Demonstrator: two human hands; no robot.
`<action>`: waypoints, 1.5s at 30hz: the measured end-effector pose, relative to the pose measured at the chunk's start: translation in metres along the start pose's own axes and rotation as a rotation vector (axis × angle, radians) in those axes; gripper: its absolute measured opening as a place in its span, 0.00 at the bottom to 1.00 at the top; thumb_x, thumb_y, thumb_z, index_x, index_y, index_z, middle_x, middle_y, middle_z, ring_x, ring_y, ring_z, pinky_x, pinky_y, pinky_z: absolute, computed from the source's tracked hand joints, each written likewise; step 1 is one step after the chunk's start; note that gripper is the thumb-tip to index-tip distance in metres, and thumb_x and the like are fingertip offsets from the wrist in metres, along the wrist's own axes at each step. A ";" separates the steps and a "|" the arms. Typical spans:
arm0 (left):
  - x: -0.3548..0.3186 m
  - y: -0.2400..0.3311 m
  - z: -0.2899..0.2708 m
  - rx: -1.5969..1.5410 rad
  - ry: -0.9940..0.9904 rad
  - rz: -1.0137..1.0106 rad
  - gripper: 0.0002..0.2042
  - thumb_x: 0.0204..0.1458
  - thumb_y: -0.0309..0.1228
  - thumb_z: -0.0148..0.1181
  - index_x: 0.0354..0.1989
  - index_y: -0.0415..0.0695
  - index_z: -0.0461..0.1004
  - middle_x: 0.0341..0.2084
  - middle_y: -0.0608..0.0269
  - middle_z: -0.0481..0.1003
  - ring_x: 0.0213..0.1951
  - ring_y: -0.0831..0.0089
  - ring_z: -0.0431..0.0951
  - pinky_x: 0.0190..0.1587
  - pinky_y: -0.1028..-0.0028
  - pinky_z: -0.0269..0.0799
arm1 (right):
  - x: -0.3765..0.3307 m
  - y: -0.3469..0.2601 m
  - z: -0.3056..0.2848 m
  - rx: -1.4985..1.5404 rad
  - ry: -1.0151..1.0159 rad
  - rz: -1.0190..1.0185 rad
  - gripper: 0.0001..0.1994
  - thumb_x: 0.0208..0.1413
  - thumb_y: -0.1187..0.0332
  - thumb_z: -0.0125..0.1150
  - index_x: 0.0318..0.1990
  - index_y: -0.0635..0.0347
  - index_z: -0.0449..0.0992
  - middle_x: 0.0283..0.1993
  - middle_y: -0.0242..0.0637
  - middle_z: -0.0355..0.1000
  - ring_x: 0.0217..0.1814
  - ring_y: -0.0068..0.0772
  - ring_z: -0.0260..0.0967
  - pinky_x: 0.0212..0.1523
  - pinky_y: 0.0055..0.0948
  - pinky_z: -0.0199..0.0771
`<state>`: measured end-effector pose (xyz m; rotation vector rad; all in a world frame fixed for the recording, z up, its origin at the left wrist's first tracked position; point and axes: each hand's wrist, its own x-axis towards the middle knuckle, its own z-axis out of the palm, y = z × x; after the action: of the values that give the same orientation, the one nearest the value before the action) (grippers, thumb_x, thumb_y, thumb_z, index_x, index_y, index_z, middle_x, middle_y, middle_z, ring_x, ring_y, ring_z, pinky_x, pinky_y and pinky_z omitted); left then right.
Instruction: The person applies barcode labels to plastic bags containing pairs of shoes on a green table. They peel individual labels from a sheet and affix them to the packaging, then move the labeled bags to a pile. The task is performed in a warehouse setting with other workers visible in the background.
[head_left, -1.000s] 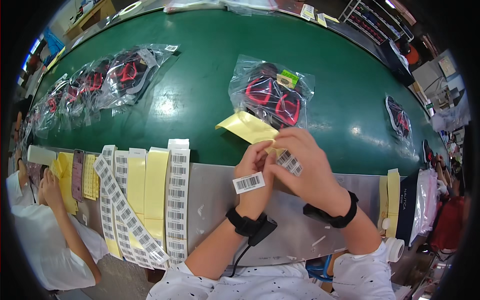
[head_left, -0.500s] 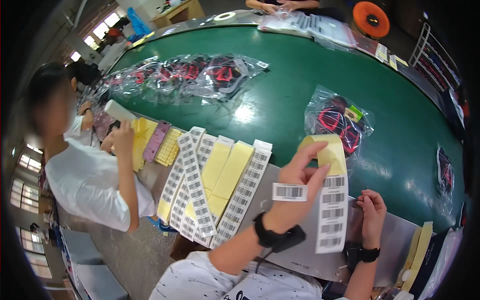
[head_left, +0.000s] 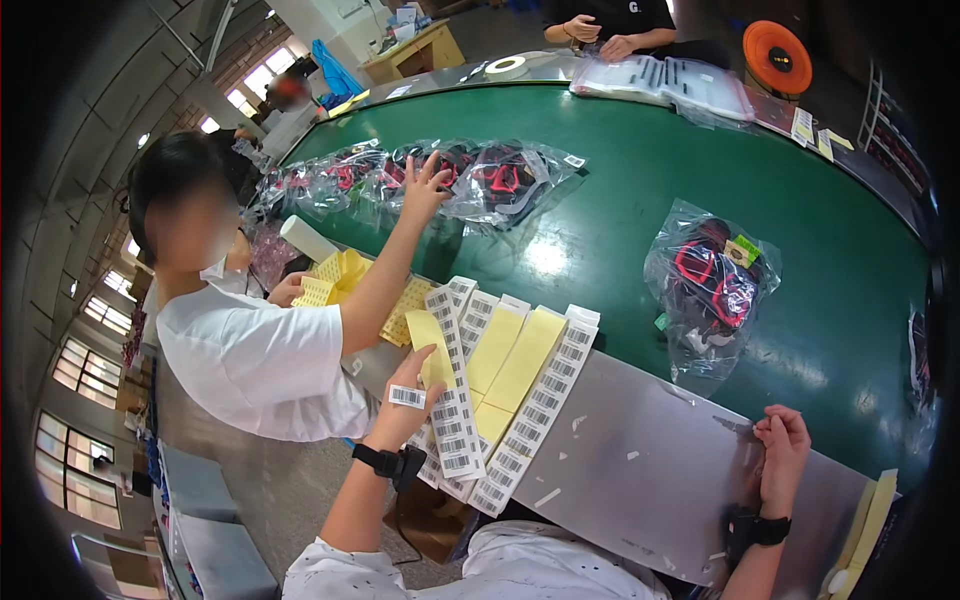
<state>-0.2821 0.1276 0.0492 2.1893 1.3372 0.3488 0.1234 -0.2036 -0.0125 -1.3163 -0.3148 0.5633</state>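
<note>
Since half a second ago the left hand (head_left: 412,385) has dropped from mid-air down onto the barcode label strips (head_left: 500,400) lying left of centre in the frame. One small barcode sticker (head_left: 407,397) is stuck on the back of that hand, same as before. Fingers are curled on the top end of a pale yellow backing sheet (head_left: 427,345) beside the long white strip, so the grip is a narrow pinch on that sheet, though I can't tell how firmly it's held.

Right hand (head_left: 783,455) has moved too: it let go of the long strip it was holding earlier and now sits at the lower right, fingers bent against the far edge of the grey metal worktop (head_left: 650,470), right where it meets the green belt (head_left: 620,210). Looks like it holds nothing, but whether a fingertip has a sticker on it is too small to see.

My read is that the loose strip went back onto the pile and the left hand is at the sheets for the next label.

Nearest bagged item is the clear bag with red and black parts (head_left: 710,285), right of centre on the belt, well apart from both hands. A co-worker's hand (head_left: 425,185) at upper left is pressing on another row of bags (head_left: 400,175).
</note>
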 end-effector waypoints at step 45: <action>0.336 0.088 0.082 0.194 0.143 0.494 0.09 0.52 0.27 0.47 0.34 0.40 0.75 0.37 0.38 0.71 0.42 0.43 0.74 0.45 0.55 0.70 | -0.004 -0.003 0.016 -0.252 0.175 -0.036 0.04 0.60 0.74 0.54 0.35 0.65 0.72 0.36 0.34 0.70 0.27 0.17 0.66 0.22 0.15 0.68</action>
<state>-0.0188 0.3657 0.0120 2.6947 0.9116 0.5884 0.1126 -0.1932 -0.0053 -1.5886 -0.2701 0.3829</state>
